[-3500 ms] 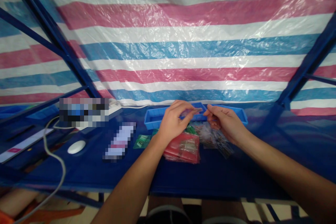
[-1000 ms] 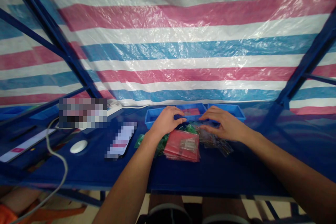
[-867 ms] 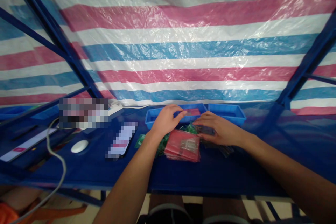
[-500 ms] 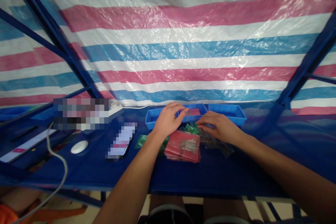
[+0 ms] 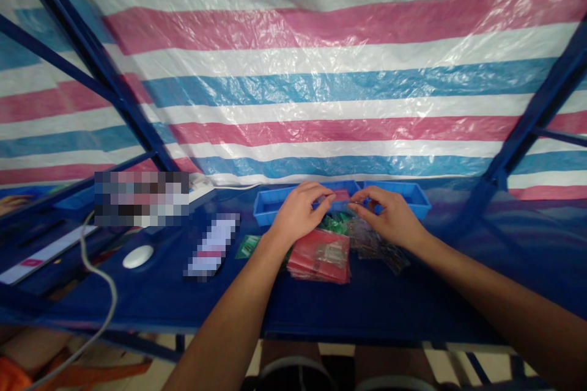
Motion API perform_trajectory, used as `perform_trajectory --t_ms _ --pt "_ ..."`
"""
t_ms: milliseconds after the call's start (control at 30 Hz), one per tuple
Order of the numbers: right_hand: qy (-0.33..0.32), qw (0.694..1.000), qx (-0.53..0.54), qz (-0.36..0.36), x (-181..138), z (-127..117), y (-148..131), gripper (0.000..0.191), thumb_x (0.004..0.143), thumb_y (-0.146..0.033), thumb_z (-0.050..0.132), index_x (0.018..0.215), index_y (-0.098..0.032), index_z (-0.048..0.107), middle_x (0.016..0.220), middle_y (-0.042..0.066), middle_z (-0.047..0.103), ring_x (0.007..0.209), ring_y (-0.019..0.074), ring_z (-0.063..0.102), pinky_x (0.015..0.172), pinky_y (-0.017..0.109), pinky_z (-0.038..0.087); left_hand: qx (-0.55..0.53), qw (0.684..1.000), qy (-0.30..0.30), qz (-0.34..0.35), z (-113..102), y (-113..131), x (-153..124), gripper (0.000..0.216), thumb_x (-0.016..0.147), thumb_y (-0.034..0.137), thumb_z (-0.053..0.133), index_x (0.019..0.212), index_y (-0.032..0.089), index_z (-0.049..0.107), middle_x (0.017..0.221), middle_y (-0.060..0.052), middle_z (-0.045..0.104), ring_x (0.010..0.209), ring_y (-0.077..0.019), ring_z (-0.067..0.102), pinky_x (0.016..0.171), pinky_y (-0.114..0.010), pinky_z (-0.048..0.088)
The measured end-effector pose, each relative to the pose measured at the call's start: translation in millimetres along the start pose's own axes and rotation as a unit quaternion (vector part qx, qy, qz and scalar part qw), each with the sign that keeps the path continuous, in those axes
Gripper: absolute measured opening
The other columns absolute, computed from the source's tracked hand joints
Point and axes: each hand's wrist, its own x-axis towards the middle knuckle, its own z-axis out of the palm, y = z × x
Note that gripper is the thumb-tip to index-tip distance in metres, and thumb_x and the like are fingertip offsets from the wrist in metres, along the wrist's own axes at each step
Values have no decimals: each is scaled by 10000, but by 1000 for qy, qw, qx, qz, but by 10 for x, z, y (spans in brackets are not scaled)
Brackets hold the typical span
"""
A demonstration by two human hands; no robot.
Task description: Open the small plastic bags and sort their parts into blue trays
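Note:
My left hand [image 5: 303, 210] is closed in a pinch just in front of the blue bins, thumb and fingertips close together. Facing it, my right hand [image 5: 389, 215] pinches too, its fingertips a short gap away. Whatever thin thing is between the fingertips is too small and blurred to make out. Below the hands lies a stack of red plastic packets [image 5: 316, 259]. Behind it are green packets [image 5: 335, 224], and dark, clear packets [image 5: 369, 239] spread under my right hand. Another green packet [image 5: 247, 247] rests left of my left forearm.
Small blue bins stand in a row at the back, a left one [image 5: 268, 212] and a right one [image 5: 416, 198] among them. Leftward are a blurred-out phone [image 5: 213, 247], a white oval object [image 5: 138, 256], a cable [image 5: 114, 293] and a power strip [image 5: 200, 186]. Striped sheeting hangs behind.
My right hand has lifted slightly from the dark packets, its fingers now in a pinch. My left hand has shifted a little to the right, closer to it.

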Motion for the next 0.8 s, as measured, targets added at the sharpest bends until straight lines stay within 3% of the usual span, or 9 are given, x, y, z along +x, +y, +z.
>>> perform_trajectory --t_ms 100,267,400,800 --pt "30 999 44 3 20 -2 -21 214 986 -457 701 1036 -268 787 1108 84 777 902 263 717 743 402 575 -7 1000 7 3 8 3 -6 257 1057 348 571 1097 216 787 1059 -89 790 1042 -257 713 1009 -423 526" --pt "33 983 157 95 3 66 -28 263 932 -507 765 1030 -265 801 1029 62 807 893 263 742 809 427 604 -49 999 3 16 27 48 -5 342 989 336 694 1316 243 730 1278 -90 778 1175 -271 713 1073 -441 528" --pt "28 963 237 128 -22 130 -49 290 884 -494 823 1040 -251 793 1071 76 814 913 273 761 854 451 623 -92 996 -5 9 53 100 6 251 974 294 707 1204 230 782 1226 -85 800 1148 -262 742 1065 -415 555" --pt "26 957 274 91 -47 203 -96 138 890 -237 739 1011 -258 676 1001 36 735 927 231 726 895 389 596 -104 995 -7 2 143 153 3 350 893 177 729 1242 199 710 1136 -63 809 1074 -234 772 1026 -381 582"
